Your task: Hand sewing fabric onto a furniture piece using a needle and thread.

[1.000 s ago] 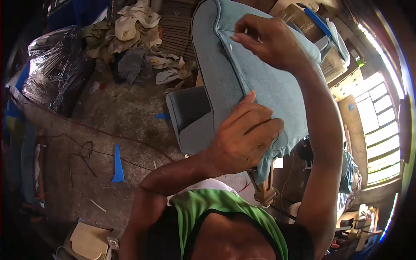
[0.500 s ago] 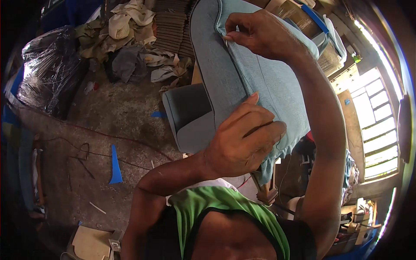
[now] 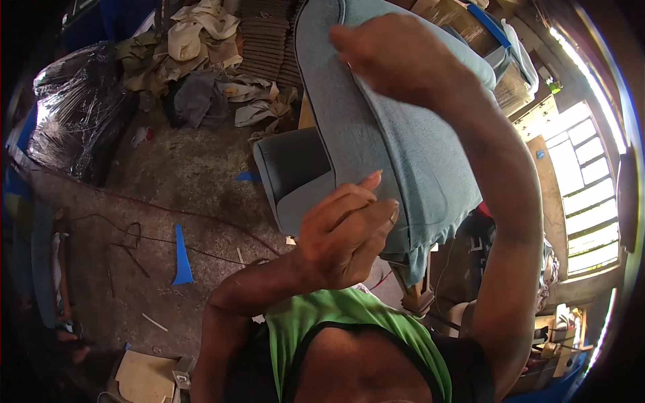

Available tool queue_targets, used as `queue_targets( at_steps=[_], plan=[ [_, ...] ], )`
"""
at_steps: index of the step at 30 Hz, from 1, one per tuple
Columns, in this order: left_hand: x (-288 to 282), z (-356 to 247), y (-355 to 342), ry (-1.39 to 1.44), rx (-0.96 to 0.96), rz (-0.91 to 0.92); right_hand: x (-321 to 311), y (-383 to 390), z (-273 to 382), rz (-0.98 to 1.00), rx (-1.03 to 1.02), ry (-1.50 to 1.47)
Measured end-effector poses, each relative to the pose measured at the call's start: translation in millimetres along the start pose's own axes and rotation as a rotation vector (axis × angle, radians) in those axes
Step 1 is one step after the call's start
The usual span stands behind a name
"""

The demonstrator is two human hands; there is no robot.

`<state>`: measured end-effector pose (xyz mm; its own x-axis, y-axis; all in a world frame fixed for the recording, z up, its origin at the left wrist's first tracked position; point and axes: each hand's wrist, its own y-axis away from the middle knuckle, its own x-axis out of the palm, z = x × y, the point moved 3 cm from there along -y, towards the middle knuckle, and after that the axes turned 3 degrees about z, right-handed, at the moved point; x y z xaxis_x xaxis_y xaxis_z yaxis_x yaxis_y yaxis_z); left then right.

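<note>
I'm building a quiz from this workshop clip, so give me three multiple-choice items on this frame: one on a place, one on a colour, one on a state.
1. Where is the left hand?
A. on the floor
B. on the lower part of the fabric-covered chair back
C. on the plastic-wrapped bundle

2. What colour is the chair's fabric?
A. light blue-grey
B. red
C. yellow

3. How is the right hand placed?
A. hanging at the person's side
B. raised, on the upper part of the fabric
C. holding a hammer

Answers: 1 B, its fingers press on the fabric; 2 A, the cover is pale blue-grey; 3 B, the arm reaches up to the top of the fabric.
</note>
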<state>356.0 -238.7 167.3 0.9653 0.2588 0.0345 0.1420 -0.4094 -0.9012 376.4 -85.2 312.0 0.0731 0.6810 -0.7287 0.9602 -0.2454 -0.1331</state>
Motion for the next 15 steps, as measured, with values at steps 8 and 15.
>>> queue_targets(
  at_steps=[8, 15],
  plan=[
    [9, -2, 19, -0.002, -0.066, 0.074, 30, 19, -53, -0.196, 0.022, -0.823],
    [17, -6, 15, -0.054, 0.023, -0.006, 47, 28, -40, -0.074, 0.125, -0.919]
  ],
)
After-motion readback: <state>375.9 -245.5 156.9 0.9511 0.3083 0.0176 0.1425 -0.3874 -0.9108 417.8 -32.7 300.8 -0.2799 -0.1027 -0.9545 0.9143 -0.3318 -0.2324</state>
